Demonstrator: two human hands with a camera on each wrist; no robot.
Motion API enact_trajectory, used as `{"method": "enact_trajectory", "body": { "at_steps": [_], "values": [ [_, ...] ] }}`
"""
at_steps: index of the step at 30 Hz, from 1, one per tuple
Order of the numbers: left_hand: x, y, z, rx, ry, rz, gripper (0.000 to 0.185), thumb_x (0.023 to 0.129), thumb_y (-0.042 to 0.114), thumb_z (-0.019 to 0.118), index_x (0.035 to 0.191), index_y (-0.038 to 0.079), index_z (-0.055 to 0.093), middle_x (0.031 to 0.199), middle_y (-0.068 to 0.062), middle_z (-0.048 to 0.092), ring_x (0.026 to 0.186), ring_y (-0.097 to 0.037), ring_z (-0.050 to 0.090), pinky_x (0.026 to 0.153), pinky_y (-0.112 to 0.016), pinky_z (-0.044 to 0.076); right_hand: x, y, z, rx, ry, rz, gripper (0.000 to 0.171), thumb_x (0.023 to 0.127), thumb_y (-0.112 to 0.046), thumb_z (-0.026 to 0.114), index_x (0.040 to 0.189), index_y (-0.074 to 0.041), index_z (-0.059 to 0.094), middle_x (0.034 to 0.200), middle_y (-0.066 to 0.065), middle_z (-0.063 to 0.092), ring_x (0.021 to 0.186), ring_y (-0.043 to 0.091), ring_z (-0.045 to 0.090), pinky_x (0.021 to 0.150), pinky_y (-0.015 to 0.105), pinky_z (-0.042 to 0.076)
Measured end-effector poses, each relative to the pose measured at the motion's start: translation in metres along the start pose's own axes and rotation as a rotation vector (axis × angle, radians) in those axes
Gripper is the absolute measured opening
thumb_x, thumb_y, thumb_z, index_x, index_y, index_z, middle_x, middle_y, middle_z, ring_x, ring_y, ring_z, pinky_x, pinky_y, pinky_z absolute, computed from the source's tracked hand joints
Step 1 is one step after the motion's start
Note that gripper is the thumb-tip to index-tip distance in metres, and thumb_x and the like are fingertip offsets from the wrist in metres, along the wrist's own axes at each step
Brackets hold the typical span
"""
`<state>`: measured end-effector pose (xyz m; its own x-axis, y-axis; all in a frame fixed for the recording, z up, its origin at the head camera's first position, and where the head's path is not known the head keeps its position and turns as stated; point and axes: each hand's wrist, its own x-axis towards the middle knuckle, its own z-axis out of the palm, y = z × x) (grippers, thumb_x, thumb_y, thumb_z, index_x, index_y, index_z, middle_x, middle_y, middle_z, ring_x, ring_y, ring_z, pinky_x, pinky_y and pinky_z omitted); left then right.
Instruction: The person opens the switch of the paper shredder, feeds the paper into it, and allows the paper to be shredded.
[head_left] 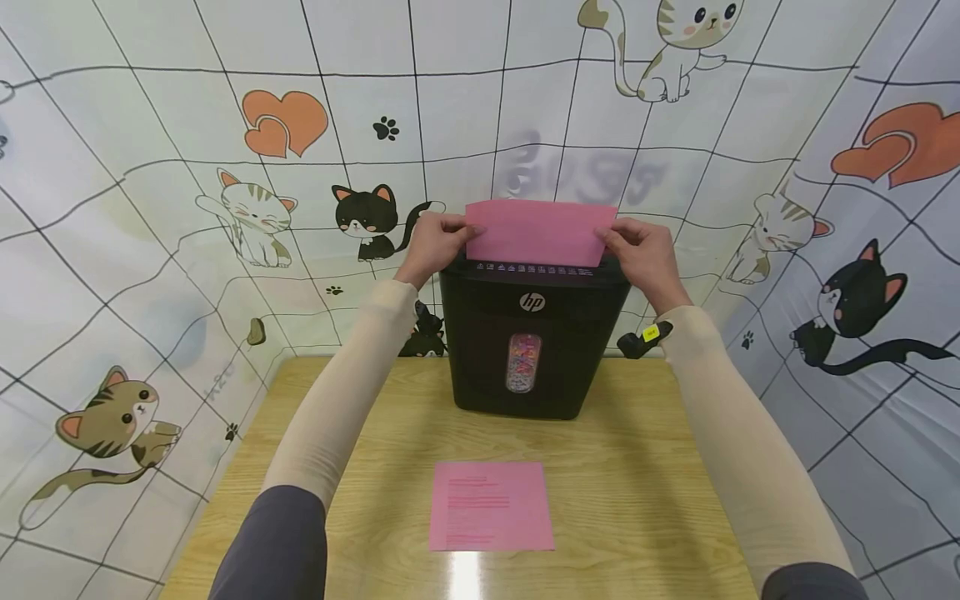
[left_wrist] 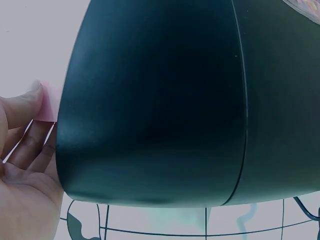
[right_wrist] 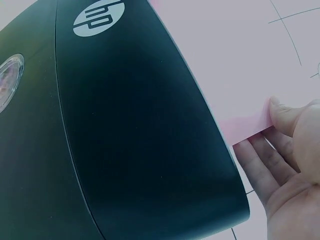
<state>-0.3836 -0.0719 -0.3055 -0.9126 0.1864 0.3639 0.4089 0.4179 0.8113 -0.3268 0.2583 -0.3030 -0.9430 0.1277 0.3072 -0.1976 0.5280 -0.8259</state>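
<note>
A pink sheet of paper (head_left: 538, 232) stands upright in the top slot of a black HP shredder (head_left: 534, 342). My left hand (head_left: 435, 242) pinches the sheet's left edge, thumb in front and fingers behind. My right hand (head_left: 639, 247) pinches its right edge the same way. In the left wrist view, the left hand (left_wrist: 25, 135) holds a sliver of pink paper (left_wrist: 47, 102) beside the shredder's dark body (left_wrist: 165, 110). The right wrist view shows the right hand (right_wrist: 285, 145) gripping the pink sheet (right_wrist: 240, 120) next to the shredder (right_wrist: 125, 130).
A second pink printed sheet (head_left: 491, 506) lies flat on the wooden table (head_left: 645, 500) in front of the shredder. A black plug with a yellow tag (head_left: 643, 337) sits to the shredder's right. Cat-patterned cloth (head_left: 150, 250) surrounds the table.
</note>
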Motion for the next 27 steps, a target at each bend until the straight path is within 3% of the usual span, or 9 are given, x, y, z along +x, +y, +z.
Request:
{"method": "enact_trajectory", "body": {
  "at_steps": [11, 19, 27],
  "values": [
    [0.0000, 0.0002, 0.0011, -0.003, -0.010, -0.013, 0.028, 0.095, 0.032, 0.075, 0.115, 0.013, 0.080, 0.126, -0.006, 0.074, 0.108, -0.018, 0.069, 0.091, -0.033, 0.055, -0.0013, 0.0016, -0.0010, -0.009, -0.005, -0.006, 0.049, 0.095, -0.053, 0.067, 0.128, -0.017, 0.073, 0.122, 0.007, 0.074, 0.105, 0.008, 0.064, 0.103, 0.036, 0.052],
    [-0.0002, -0.0022, -0.0001, 0.002, -0.006, 0.002, 0.027, 0.095, 0.033, 0.075, 0.114, 0.014, 0.080, 0.113, -0.008, 0.078, 0.092, -0.013, 0.064, 0.079, -0.026, 0.048, 0.0009, 0.0025, 0.0014, -0.001, 0.016, -0.019, 0.048, 0.096, -0.051, 0.067, 0.128, -0.017, 0.073, 0.122, 0.006, 0.074, 0.104, 0.007, 0.065, 0.099, 0.031, 0.053],
    [0.0000, -0.0046, -0.0015, -0.022, -0.013, -0.005, 0.028, 0.094, 0.036, 0.076, 0.113, 0.016, 0.081, 0.111, -0.007, 0.078, 0.094, -0.014, 0.065, 0.082, -0.028, 0.049, 0.0023, 0.0013, 0.0031, 0.016, 0.020, -0.009, 0.045, 0.095, -0.049, 0.070, 0.126, -0.016, 0.074, 0.118, 0.003, 0.074, 0.103, 0.005, 0.069, 0.103, 0.035, 0.053]
  ]
}}
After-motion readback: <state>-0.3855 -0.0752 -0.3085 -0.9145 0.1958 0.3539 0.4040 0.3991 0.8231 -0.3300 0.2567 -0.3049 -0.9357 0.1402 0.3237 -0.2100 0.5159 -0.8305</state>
